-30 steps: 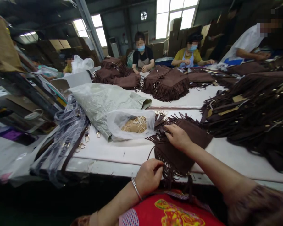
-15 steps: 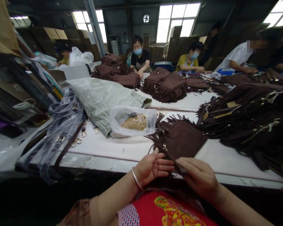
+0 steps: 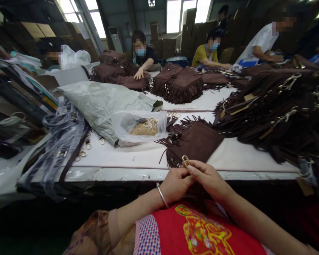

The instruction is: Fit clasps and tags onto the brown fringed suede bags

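Note:
In the head view my right hand pinches a gold oval metal clasp between thumb and fingers. Curled against it, my left hand meets the right at the table's front edge; what its fingers grip is hidden. Something dark brown hangs under the joined hands, partly covered by them. Just beyond lies a brown suede bag with fringe, flat and turned at an angle. To its left, an open clear plastic bag holds tan tags with pale strings.
A large heap of fringed brown bags fills the right. Plastic-wrapped straps drape over the left edge, near loose gold buckles. A grey-green sack lies behind them. Across the white table, co-workers handle more bags.
My left hand has gone from open with fingers spread to curled against my right. The gold clasp now shows at the right fingertips. The whole view has shifted, with the scene appearing higher.

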`<state>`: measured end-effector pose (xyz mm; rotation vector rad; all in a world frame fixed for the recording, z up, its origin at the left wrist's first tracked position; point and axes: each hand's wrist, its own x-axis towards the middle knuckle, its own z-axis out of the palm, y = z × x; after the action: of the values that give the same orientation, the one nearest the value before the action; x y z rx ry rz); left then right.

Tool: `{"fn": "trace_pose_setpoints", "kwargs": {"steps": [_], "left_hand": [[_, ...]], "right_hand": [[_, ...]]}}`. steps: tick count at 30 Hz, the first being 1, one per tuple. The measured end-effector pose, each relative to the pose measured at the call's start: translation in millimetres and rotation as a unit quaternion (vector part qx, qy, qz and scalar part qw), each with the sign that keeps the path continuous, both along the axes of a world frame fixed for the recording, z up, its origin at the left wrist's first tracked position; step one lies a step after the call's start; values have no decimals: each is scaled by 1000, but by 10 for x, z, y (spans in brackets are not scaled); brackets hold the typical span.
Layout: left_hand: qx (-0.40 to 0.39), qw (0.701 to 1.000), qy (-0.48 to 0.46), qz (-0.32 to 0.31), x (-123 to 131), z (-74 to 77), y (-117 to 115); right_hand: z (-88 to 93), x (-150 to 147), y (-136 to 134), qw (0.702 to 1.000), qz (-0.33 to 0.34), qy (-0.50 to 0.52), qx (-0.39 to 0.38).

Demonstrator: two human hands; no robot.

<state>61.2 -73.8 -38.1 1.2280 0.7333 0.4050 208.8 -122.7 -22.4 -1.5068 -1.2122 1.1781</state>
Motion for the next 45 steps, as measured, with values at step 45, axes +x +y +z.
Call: {"fn": "trace_pose_setpoints", "kwargs": {"steps": [45], "left_hand": [[322,934,101,-114,294,2,133]], "right_hand": [[-513,394,-728,917,-81,-340,193]]}}
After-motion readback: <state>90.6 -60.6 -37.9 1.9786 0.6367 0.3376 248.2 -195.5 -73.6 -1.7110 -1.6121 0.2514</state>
